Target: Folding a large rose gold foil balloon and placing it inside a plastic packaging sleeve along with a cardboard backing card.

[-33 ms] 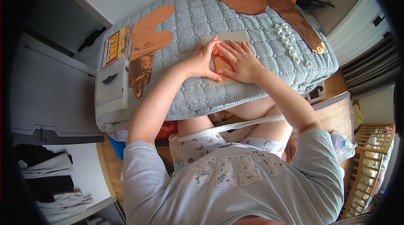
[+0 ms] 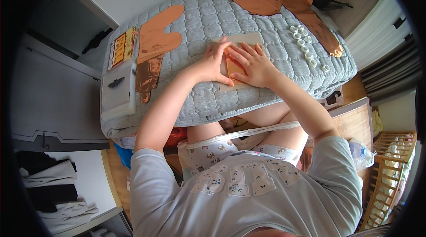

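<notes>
A beige rectangular board (image 2: 247,38) lies on the quilted grey mattress in front of me, with a smaller piece of shiny copper-coloured sheet (image 2: 232,65) on it. My right hand (image 2: 256,67) rests palm down over the sheet's right part, fingers spread and pointing away from me. At the sheet's left edge, my left hand (image 2: 210,65) has its thumb stretched out low and its fingers raised apart toward the top. The two thumbs come close together near the sheet's lower edge. Part of the sheet and board is hidden under the hands.
Large copper foil pieces lie on the mattress (image 2: 195,24): one foil piece (image 2: 157,37) left, another (image 2: 262,1) at the back right. Several small white rings (image 2: 304,48) sit on the right. A translucent plastic case (image 2: 118,97) and a yellow-red packet (image 2: 124,47) lie at the left.
</notes>
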Motion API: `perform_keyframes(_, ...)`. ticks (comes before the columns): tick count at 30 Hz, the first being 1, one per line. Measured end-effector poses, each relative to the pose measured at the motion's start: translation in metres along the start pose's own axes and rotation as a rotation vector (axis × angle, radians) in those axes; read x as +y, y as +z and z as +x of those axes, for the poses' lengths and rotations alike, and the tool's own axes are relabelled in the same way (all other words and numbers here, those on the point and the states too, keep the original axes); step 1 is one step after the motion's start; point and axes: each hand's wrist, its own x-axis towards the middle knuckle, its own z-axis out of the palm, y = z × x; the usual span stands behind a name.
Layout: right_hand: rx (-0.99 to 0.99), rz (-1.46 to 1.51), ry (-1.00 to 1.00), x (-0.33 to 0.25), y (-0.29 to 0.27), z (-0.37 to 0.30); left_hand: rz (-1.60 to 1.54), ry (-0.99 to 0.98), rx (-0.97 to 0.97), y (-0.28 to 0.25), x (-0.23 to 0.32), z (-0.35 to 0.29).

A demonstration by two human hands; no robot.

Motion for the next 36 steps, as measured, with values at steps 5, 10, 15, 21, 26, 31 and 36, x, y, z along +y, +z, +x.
perform_keyframes(5,-0.019,-0.024,0.014,0.001,0.002,0.0,0.344,-0.105,0.312,0.015,0.013,-0.033)
perform_keyframes(10,-0.021,0.009,0.016,0.002,0.003,0.001,0.352,-0.035,0.502,0.063,0.067,-0.079)
perform_keyframes(15,-0.031,-0.014,0.017,0.003,0.003,0.0,0.366,-0.078,0.54,0.099,0.087,-0.081)
perform_keyframes(21,-0.025,-0.01,0.013,0.004,0.005,0.001,0.447,-0.125,0.581,0.105,0.086,-0.08)
perform_keyframes(26,-0.012,-0.018,0.0,0.005,0.007,0.002,0.491,-0.134,0.587,0.105,0.082,-0.082)
perform_keyframes(31,-0.015,-0.033,-0.004,0.005,0.007,0.001,0.577,-0.179,0.585,0.111,0.085,-0.084)
perform_keyframes(36,-0.022,-0.042,-0.004,0.005,0.006,0.0,0.681,-0.247,0.582,0.117,0.099,-0.083)
